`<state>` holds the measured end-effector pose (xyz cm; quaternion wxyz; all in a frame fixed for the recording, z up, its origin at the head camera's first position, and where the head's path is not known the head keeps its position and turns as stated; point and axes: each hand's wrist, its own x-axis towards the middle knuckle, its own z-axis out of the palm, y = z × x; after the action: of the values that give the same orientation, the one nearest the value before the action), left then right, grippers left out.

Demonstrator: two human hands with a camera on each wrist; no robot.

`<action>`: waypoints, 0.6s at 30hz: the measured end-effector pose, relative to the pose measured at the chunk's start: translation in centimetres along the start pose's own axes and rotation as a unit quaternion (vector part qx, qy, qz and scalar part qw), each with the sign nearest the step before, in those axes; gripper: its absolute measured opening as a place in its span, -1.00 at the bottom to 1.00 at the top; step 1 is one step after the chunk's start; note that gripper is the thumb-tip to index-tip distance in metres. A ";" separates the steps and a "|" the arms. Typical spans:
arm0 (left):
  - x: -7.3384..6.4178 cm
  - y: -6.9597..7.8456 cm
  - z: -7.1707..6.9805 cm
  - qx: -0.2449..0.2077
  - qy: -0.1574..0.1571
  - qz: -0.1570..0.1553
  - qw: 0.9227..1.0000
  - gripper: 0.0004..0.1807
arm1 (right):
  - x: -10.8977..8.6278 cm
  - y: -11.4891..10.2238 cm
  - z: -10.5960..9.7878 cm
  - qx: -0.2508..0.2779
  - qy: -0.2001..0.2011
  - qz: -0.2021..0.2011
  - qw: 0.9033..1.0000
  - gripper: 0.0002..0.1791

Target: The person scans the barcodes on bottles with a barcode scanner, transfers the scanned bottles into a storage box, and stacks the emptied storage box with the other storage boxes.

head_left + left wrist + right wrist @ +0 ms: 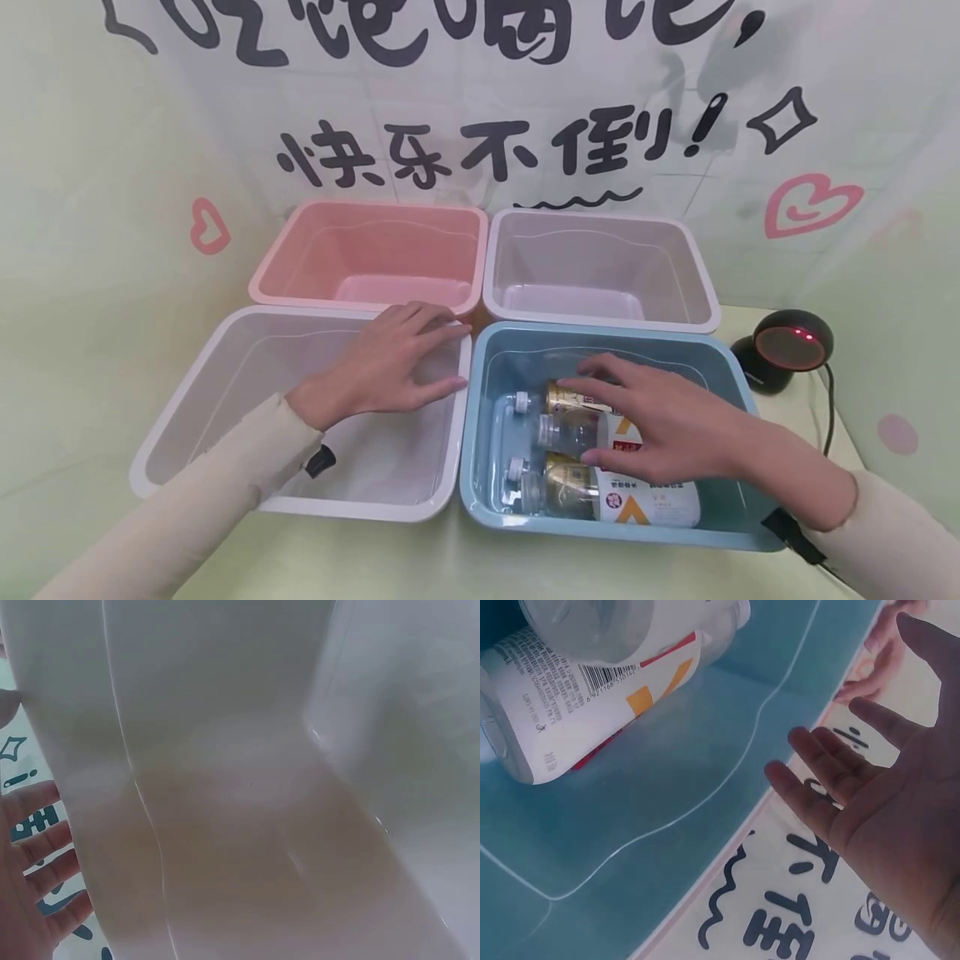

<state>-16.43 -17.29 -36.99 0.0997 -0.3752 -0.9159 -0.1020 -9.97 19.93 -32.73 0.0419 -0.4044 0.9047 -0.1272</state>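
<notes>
My left hand (393, 362) is over the pale grey tub (225, 492) at the front left, fingers loosely spread toward its right rim. Nothing is in its grasp. In the left wrist view, the left fingers (45, 844) show beside the tub's edge. My right hand (667, 421) hovers above the blue tub (487, 350), thumb and fingers apart and holding nothing. Several plastic bottles (652, 504) lie in that tub, some with white labels, partly hidden under the hand. A white-labelled bottle (559, 712) appears in the right wrist view, apart from the spread fingers.
Behind stand a pink tub (300, 250) and a light lilac-grey tub (592, 242), rims close to the front ones. A black scanner-like device (793, 340) with red lights and a cable stands at the right. A printed sheet (480, 100) hangs at the back.
</notes>
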 end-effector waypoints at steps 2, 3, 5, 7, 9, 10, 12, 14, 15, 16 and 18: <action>0.0 0.0 0.0 0.000 -0.001 -0.001 1.000 -0.23 | 0.3 -0.2 0.2 0.005 -0.009 -0.012 1.000 -0.22; 0.0 0.0 0.0 0.000 -0.001 -0.001 1.000 -0.24 | 0.5 -0.3 0.3 0.009 -0.016 -0.015 1.000 -0.24; 0.1 0.0 -0.1 0.001 -0.004 -0.002 1.000 -0.24 | 0.7 -0.5 0.5 0.016 -0.032 -0.016 0.999 -0.27; 0.1 0.0 -0.1 0.003 -0.006 -0.003 1.000 -0.24 | 1.0 -0.8 0.6 0.021 -0.050 -0.013 0.998 -0.28; 0.0 0.1 -0.2 0.004 -0.006 -0.004 1.000 -0.24 | 1.2 -1.0 0.8 0.027 -0.067 -0.009 0.997 -0.28; -0.1 0.1 -0.2 0.005 -0.006 -0.005 1.000 -0.24 | 1.3 -1.1 0.9 0.028 -0.074 -0.009 0.997 -0.27; -0.2 0.2 -0.2 0.005 -0.003 -0.006 1.000 -0.24 | 1.5 -1.2 1.0 0.025 -0.082 -0.014 0.996 -0.26; -0.2 0.2 -0.3 0.005 -0.001 -0.007 1.000 -0.24 | 1.7 -1.3 1.2 0.019 -0.090 -0.017 0.996 -0.27; -0.2 0.2 -0.3 0.005 0.001 -0.006 1.000 -0.24 | 1.8 -1.3 1.3 0.017 -0.095 -0.017 0.995 -0.28; -0.2 0.3 -0.3 0.006 0.001 -0.007 1.000 -0.24 | 1.9 -1.3 1.4 0.014 -0.098 -0.017 0.995 -0.29; -0.1 0.3 -0.3 0.007 0.001 -0.007 1.000 -0.24 | 2.1 -1.4 1.6 0.011 -0.108 -0.014 0.994 -0.30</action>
<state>-16.14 -17.24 -36.73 0.1029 -0.3677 -0.9192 -0.0966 -10.04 17.18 -33.82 0.1423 -0.4283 0.8875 -0.0931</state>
